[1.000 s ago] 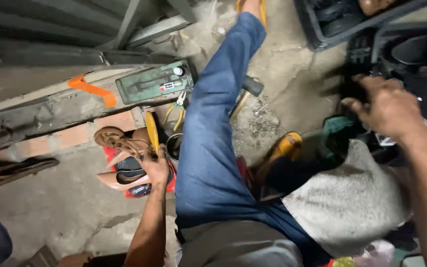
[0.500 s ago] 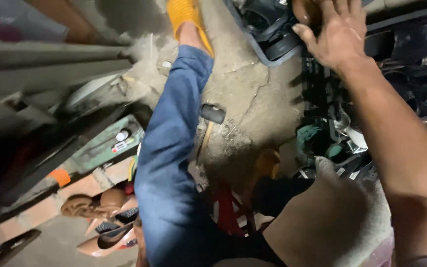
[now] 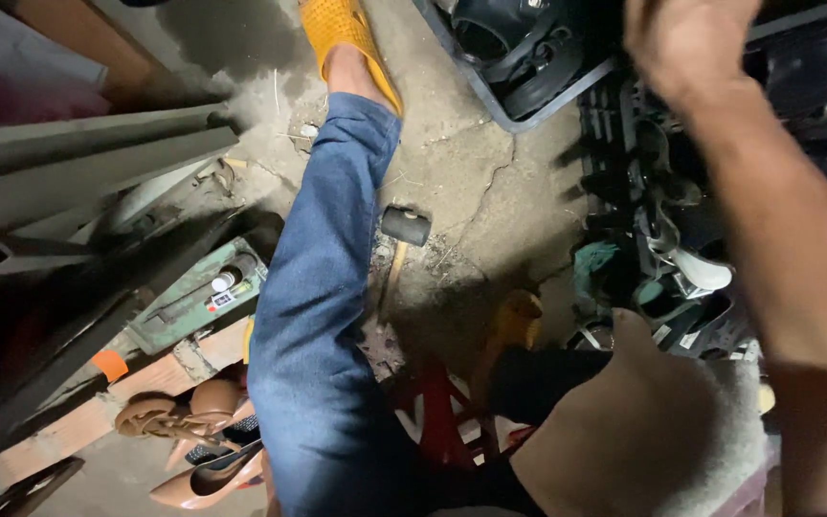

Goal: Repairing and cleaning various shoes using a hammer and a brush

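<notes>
Fingers of right hand (image 3: 686, 43) cut off, grip unclear, arm raised over black crate (image 3: 528, 96), left hand unseen

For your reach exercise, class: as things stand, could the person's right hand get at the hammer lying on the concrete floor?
Probably yes, with a stretch. The right hand is raised over the dark crate, well away from the hammer. The hammer lies uncovered beside the blue-jeaned leg, with open floor between.

My jeans (image 3: 323, 316) are blue, my sandal (image 3: 348, 43) at twelve o'clock yellow; tan heels (image 3: 205, 469) at seven; green box (image 3: 198, 297) at nine.
</notes>
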